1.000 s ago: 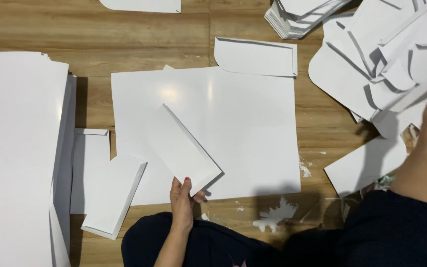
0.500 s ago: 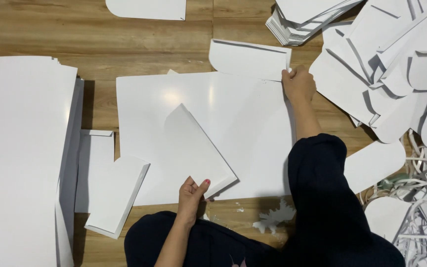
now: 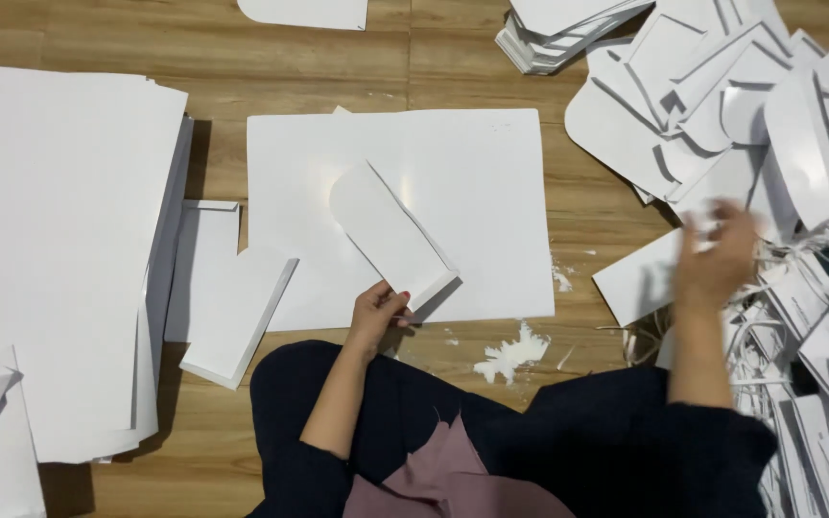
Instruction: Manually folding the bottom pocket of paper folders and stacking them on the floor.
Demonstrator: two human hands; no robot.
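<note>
My left hand pinches the lower end of a narrow white card piece with one rounded end, holding it tilted over a large white sheet that lies flat on the wooden floor. My right hand is blurred with motion at the right, over a heap of white card cutouts and just above a flat white piece. The blur hides whether its fingers hold anything. My dark-clothed legs fill the bottom middle.
A thick stack of big white sheets covers the left. Two smaller white cards lie beside it. A pile of cut pieces sits at the top, thin paper strips at the right, and torn white scraps near my knee.
My right hand reached to a folded white piece at the sheet's top edge, then swung right to the heap; that piece is gone from there. The left hand's card turned more upright.
</note>
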